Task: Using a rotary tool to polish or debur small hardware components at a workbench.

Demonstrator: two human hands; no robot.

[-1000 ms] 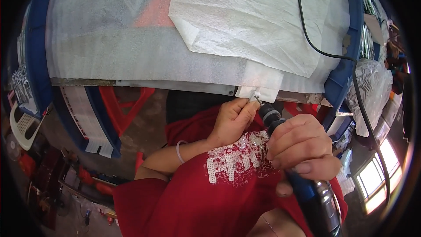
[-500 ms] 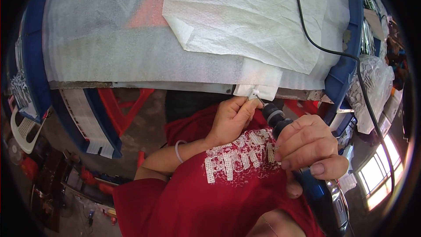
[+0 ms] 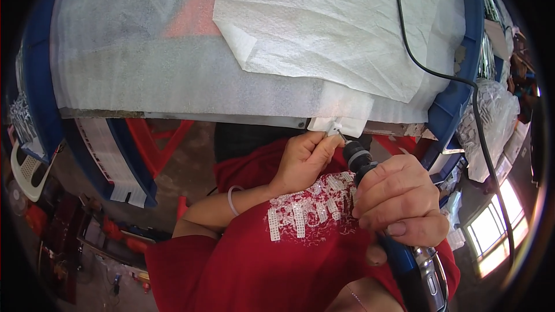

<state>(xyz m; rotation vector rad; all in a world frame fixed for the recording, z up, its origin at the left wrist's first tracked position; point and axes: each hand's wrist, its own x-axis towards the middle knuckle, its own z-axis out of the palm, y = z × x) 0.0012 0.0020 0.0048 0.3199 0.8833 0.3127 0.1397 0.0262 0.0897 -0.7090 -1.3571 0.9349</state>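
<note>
My left hand pinches a small pale piece at the near edge of the table, just under a folded flap of white cloth. My right hand grips a blue and black rotary tool like a pen. The tool's dark nose and thin bit point up at the small piece. A black cord runs from the right across the table top.
White foam sheet covers the table, with a crumpled white cloth on it. Blue frame parts line both sides. Red stand legs are under the table. Plastic bags hang at right. A white fan sits at left.
My right hand with the tool has shifted slightly down and right in the picture. My left hand keeps its pinch at the table edge.
</note>
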